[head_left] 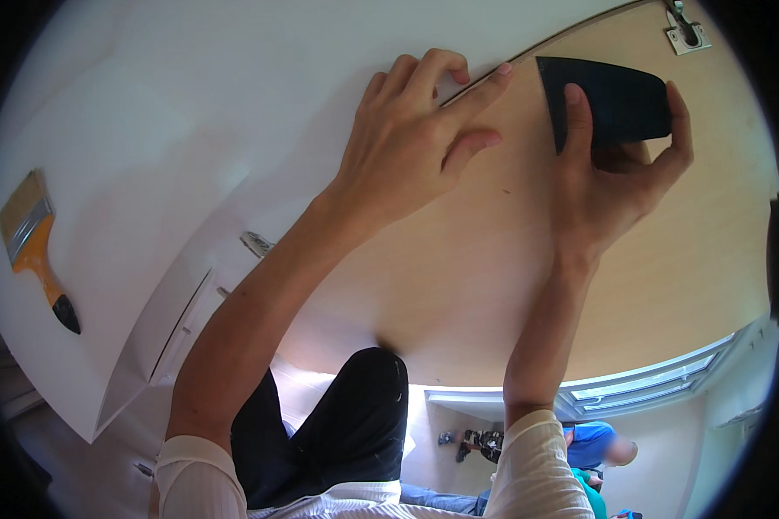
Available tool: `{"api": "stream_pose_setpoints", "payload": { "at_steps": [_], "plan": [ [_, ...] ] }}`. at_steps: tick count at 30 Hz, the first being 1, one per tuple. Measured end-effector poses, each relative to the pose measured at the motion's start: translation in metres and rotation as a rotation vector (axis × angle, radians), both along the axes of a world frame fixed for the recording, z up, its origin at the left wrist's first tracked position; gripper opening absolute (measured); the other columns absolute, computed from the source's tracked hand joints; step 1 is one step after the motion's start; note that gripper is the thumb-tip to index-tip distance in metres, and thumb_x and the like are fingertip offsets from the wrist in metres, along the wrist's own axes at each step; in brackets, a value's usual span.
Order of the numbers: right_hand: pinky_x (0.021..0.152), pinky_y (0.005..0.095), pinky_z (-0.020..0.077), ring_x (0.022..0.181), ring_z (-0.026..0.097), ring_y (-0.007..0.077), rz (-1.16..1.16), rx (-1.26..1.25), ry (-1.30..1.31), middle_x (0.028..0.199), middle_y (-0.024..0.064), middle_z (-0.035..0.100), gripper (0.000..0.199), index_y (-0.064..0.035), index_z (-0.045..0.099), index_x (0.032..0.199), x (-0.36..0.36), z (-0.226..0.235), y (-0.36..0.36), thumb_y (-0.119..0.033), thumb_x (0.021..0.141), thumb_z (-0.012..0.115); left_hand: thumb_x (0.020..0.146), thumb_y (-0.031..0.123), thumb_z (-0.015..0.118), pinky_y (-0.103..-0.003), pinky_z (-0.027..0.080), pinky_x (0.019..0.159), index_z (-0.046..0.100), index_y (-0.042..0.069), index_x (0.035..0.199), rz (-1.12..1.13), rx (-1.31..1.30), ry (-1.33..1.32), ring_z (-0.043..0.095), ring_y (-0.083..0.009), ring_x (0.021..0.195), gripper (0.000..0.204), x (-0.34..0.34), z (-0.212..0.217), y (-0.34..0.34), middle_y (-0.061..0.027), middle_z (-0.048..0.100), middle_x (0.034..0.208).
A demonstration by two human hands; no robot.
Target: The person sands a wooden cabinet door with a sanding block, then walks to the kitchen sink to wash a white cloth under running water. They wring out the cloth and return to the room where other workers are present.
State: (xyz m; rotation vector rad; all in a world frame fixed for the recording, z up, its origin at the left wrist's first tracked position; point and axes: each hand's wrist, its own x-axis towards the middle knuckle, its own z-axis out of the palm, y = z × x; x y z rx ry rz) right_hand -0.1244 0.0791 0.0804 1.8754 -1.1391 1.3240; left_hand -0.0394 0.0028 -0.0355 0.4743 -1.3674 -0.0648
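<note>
My right hand (610, 182) grips a black, flat, wedge-shaped plate (623, 99), perhaps a spreader, with the thumb on its face and a finger round its right side. The plate is over a pale wood-coloured panel (459, 285). Farther left, my left hand (415, 125) is open, its fingers apart and holding nothing. Its index fingertip is at the dark seam where the panel borders a white surface (190, 95). On that surface at the far left lies a paintbrush (36, 242) with pale bristles, a metal band and an orange handle with a black end.
A metal hinge (688, 36) is fixed at the panel's far right corner; another metal fitting (255, 244) shows beside my left forearm. A white cabinet edge (151, 342) runs below the brush. Beyond the panel, a person in blue (589, 441) is near a window (645, 385).
</note>
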Motion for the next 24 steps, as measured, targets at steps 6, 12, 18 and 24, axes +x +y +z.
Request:
{"api": "stream_pose_setpoints", "payload": {
  "at_steps": [6, 12, 18, 24],
  "plan": [
    [0.068, 0.0223, 0.0526, 0.081, 0.066, 0.0181, -0.034, -0.005, 0.027, 0.09, 0.0185, 0.065, 0.07, -0.0053, 0.034, 0.133, 0.001, 0.0, 0.001, -0.001, 0.076, 0.075, 0.072, 0.025, 0.074, -0.034, 0.043, 0.074, 0.058, 0.022, 0.127, -0.001, 0.011, -0.013, 0.044, -0.0204, 0.076, 0.057, 0.0, -0.001, 0.001, -0.0036, 0.05, 0.097],
    [0.067, 0.0215, 0.0525, 0.08, 0.066, 0.0179, -0.128, 0.03, 0.049, 0.088, 0.0174, 0.065, 0.07, -0.0051, 0.034, 0.133, 0.008, -0.003, 0.006, -0.002, 0.076, 0.075, 0.073, 0.024, 0.074, -0.034, 0.042, 0.074, 0.058, 0.022, 0.127, 0.003, 0.008, -0.006, 0.044, -0.0203, 0.076, 0.057, 0.002, -0.002, 0.0, -0.0035, 0.05, 0.097],
    [0.065, 0.0214, 0.0531, 0.08, 0.066, 0.018, -0.021, -0.099, 0.062, 0.089, 0.0178, 0.065, 0.069, -0.0045, 0.034, 0.133, -0.001, -0.004, -0.004, -0.003, 0.077, 0.074, 0.073, 0.025, 0.074, -0.034, 0.042, 0.074, 0.058, 0.021, 0.127, -0.005, 0.001, 0.001, 0.044, -0.0205, 0.077, 0.057, 0.001, -0.002, 0.0, -0.0033, 0.05, 0.097],
    [0.065, 0.0213, 0.0533, 0.079, 0.066, 0.0177, -0.076, -0.039, 0.07, 0.089, 0.0165, 0.065, 0.068, -0.0047, 0.034, 0.133, 0.003, -0.003, 0.001, -0.003, 0.077, 0.074, 0.073, 0.024, 0.074, -0.034, 0.042, 0.075, 0.058, 0.021, 0.127, 0.006, 0.007, -0.002, 0.044, -0.0206, 0.078, 0.057, 0.002, -0.002, 0.001, -0.0033, 0.05, 0.097]
  ]
}}
